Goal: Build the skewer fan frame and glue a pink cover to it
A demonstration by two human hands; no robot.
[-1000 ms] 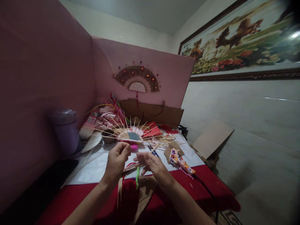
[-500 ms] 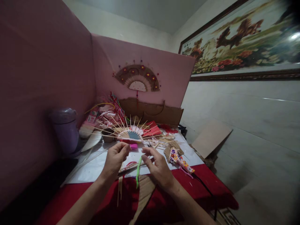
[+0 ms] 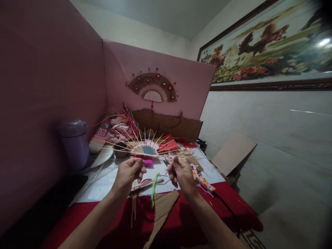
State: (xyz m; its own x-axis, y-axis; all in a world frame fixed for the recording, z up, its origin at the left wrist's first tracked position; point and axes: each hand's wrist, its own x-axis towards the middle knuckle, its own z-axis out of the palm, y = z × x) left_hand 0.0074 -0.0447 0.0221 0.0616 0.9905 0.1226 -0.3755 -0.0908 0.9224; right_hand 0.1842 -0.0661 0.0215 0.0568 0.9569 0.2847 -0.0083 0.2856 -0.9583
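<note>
My left hand (image 3: 129,172) is raised over the near part of the table, its thumb and forefinger pressed together. My right hand (image 3: 181,174) faces it across a gap, likewise pinched. Whatever either pinch holds is too small or hidden to make out. Between and below the hands lies a bright green fuzzy strip (image 3: 153,190), beside a torn piece of brown cardboard (image 3: 163,205). Beyond them stands a fan-shaped frame of thin sticks (image 3: 148,149) with a half-round centre. A magenta piece (image 3: 148,162) lies just past my left fingertips.
A purple lidded container (image 3: 74,148) stands at the left, near a dark cup (image 3: 120,150). Red paper (image 3: 168,143) and loose sticks lie behind the hands. A flower-patterned object (image 3: 203,180) is at the right. A decorated fan (image 3: 153,86) hangs on the pink board.
My right hand has moved right and slightly up, away from the left, and its fingers have closed into a pinch. The left hand has barely moved.
</note>
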